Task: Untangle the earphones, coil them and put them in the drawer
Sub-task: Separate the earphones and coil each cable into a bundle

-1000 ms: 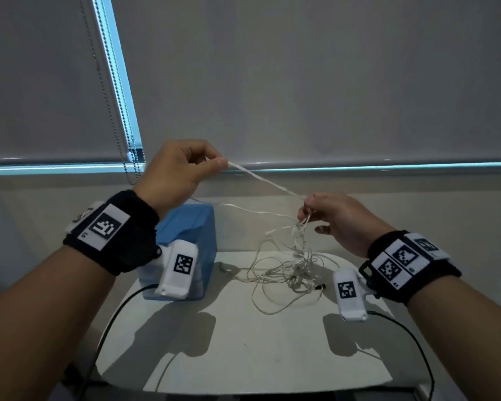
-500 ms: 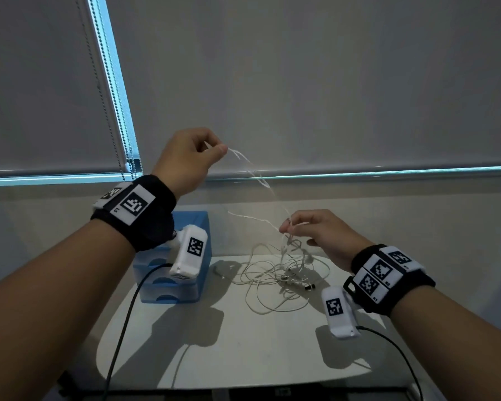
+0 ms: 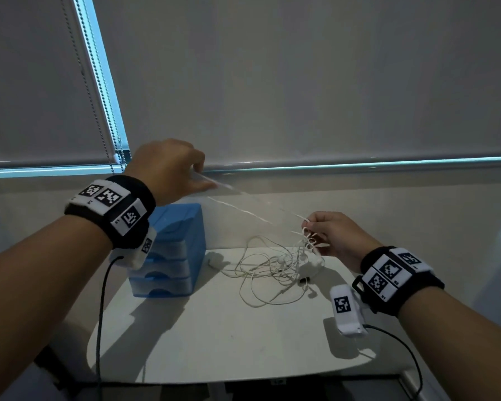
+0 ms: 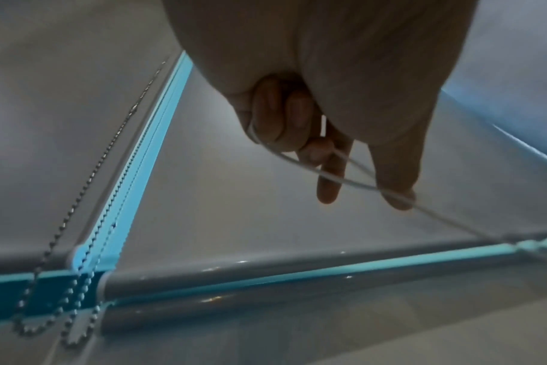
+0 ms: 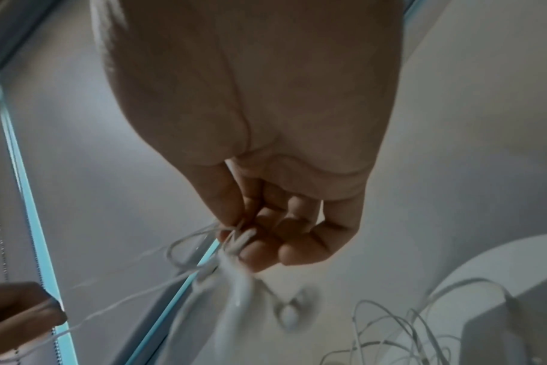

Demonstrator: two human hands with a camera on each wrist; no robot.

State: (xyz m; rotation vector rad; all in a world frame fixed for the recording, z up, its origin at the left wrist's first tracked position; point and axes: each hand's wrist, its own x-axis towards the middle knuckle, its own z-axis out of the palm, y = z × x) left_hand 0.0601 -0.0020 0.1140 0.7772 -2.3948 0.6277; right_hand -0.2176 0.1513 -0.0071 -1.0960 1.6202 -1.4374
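Pulling a strand free, your left hand (image 3: 168,169) has dropped lower since 1 second ago, its grip pinching the earphones (image 3: 275,270) cable while your right hand (image 3: 333,233) pinches the knot (still tangled) above the desk (image 3: 214,342); coiling waits.

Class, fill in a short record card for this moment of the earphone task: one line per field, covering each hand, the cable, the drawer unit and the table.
Left hand: left hand raised, pinches a strand of the thin white earphone cable
Right hand: right hand lower, its grip pinching a knotted bunch of loops
Cable between hands: stretched in the air, blurred
Rest of cable: loose tangle lying on the white round-edged table
Drawers: small blue plastic drawer unit on the table, left of the tangle, all drawers closed
Task state: not yet untangled or coiled
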